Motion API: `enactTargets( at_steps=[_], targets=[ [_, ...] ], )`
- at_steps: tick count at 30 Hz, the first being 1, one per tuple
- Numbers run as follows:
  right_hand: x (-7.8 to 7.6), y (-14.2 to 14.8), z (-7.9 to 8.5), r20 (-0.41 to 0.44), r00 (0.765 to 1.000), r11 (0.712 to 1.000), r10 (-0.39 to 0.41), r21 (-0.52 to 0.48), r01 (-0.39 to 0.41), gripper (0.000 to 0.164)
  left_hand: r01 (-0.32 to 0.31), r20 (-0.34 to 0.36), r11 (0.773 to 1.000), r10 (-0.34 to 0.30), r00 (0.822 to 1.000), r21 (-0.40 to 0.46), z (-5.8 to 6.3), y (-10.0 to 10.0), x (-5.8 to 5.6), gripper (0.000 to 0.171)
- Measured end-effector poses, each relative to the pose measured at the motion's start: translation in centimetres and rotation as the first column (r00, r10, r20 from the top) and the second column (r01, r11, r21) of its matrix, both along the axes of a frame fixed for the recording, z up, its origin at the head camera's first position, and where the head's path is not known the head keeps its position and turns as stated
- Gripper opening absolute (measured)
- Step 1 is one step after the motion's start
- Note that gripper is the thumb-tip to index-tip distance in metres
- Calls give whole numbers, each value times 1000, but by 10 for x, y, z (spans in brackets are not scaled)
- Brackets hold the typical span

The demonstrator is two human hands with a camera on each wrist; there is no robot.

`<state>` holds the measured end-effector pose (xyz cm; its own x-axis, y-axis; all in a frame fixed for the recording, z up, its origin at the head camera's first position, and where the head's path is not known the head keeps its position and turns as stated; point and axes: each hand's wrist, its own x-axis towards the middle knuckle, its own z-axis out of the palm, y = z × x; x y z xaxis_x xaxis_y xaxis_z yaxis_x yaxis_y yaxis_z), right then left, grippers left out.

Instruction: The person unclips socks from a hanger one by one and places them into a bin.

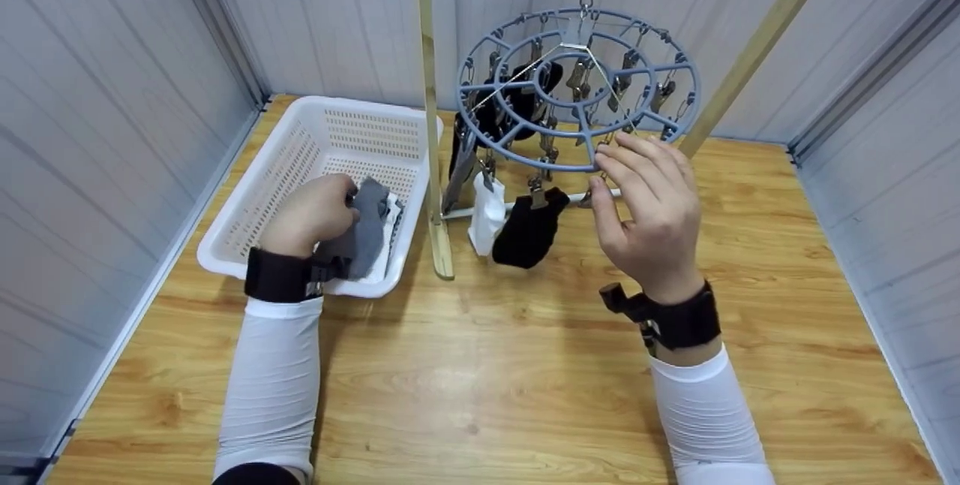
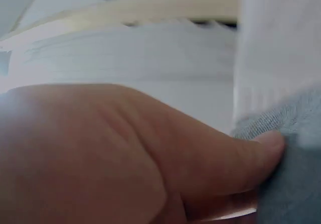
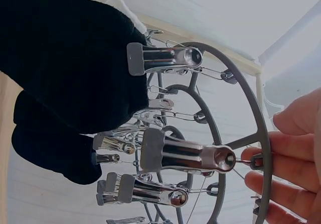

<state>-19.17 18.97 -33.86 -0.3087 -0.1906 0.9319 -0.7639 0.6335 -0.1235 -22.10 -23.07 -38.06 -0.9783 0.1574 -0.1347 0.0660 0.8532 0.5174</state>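
My left hand (image 1: 311, 211) reaches into the white basket (image 1: 225, 245) and pinches a grey sock (image 1: 369, 226). In the left wrist view, the thumb (image 2: 266, 148) lies on the grey knit with white cloth beside it. My right hand (image 1: 652, 207) is at the near right rim of a blue-grey round clip hanger (image 1: 525, 158). Its fingers (image 3: 288, 158) extend behind the rim in the right wrist view, with the thumb apart from it. Close by hangs an unoccupied metal clip (image 3: 188, 153). A black sock (image 1: 529, 233) and a white sock (image 1: 487, 211) hang from clips.
More dark socks (image 1: 521, 102) hang on the hanger's far left side. Wooden uprights (image 1: 429, 94) stand on both sides of the hanger, joined low down by a white bar (image 1: 461, 212). Pale panels (image 1: 337, 19) enclose the wood-grain table (image 1: 480, 395).
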Motion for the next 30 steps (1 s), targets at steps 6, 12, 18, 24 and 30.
enactTargets(
  at_steps=[6, 12, 18, 24, 30],
  targets=[
    [-1, 0, -1, 0, 1000, 1000, -1, -3, 1, 20, -58, -4, 998, 58, 998, -25, 4, -3, 5, 15],
    [-1, 0, 0, 3, 1000, 1000, -2, -6, 2, 20, -130, -8, 989, 130, 991, -68, 12, -7, 11, 32],
    [-2, 3, 0, 11, 1000, 1000, -9, -10, 9, 20, -135, -4, 990, 135, 991, -45, 19, -1, 12, 50],
    [-4, 7, 0, 16, 1000, 1000, -14, -18, 15, 20, 20, -60, 998, -17, 998, 55, 23, 23, 15, 45],
    [-6, 12, 0, 26, 999, 999, -27, -30, 28, 21, 253, -123, 950, -233, 965, 185, 21, 63, 21, 34]
  ],
)
